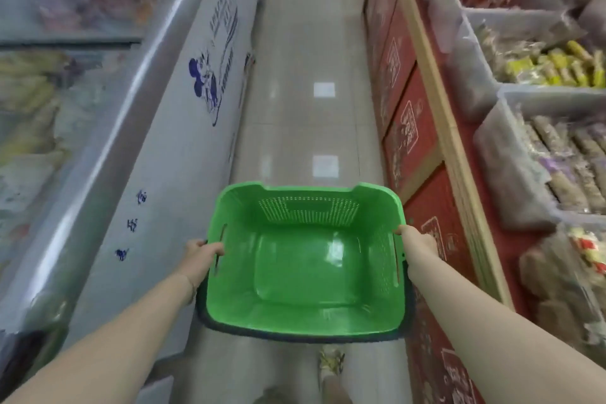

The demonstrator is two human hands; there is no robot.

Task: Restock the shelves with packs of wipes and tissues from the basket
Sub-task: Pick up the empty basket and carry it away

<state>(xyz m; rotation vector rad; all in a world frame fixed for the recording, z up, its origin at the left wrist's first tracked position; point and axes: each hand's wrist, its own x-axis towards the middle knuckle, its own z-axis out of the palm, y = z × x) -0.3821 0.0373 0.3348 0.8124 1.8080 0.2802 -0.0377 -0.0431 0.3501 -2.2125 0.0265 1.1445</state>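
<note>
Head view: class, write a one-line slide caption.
Both hands, left and right, carry an empty green basket down an aisle between a freezer and snack bins.

Both arms bare, extended forward and slightly down, forearms converging a little toward the hands. Left hand (201, 256): fingers curled inward, thumb side up, closed in a grip. Right hand (421, 241): level with the left and well apart from it, fingers wrapped outward and mostly hidden, thumb tip showing on the inner side. Wrists roughly straight. One foot visible below, between the forearms.
</note>
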